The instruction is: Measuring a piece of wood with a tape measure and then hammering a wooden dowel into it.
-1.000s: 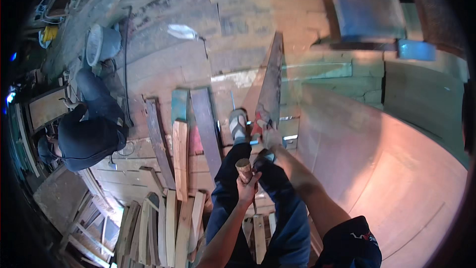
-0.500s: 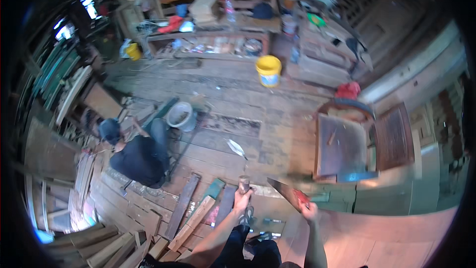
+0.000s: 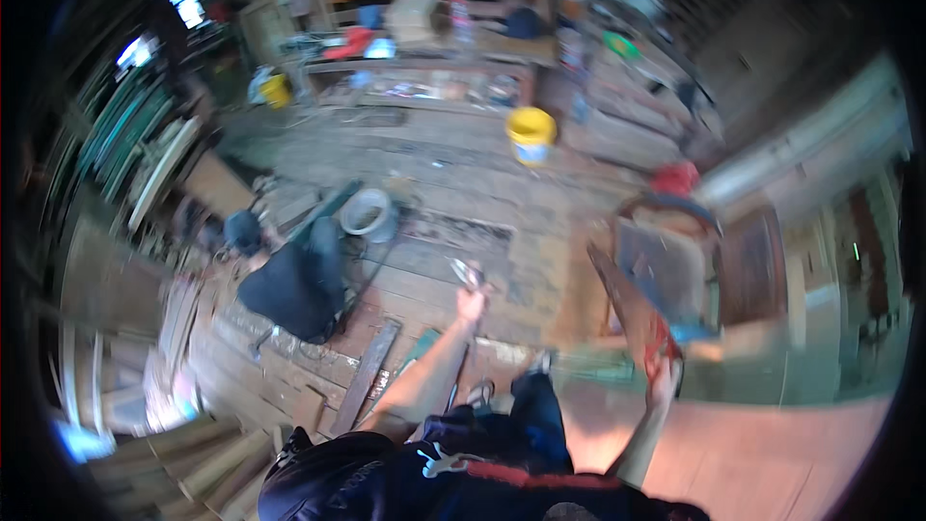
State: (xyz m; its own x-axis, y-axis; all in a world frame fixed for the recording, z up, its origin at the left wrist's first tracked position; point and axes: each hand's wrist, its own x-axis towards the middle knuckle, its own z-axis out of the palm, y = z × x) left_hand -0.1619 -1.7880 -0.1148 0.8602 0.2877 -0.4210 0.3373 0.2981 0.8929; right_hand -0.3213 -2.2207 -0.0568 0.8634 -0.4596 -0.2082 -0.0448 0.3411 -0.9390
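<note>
My left hand is out in front of me, closed round a short wooden piece that is mostly hidden and smeared by motion. Just beyond it, a pale, leaf-shaped thing shows against the floorboards. In my right hand is a handsaw, gripped by its red handle. Its blade points up and away to the left, overlapping the near-left side of a wooden chair in the picture. Whether the blade touches the chair I cannot tell.
At the left a person in dark clothes crouches beside a grey bucket. Loose boards and stacked timber lie at the lower left. A yellow bucket stands farther off, before a cluttered bench.
My left hand has reached farther forward with the wooden piece. My right hand has carried the saw to the right, and its blade points more steeply up. The whole view has shifted slightly.
</note>
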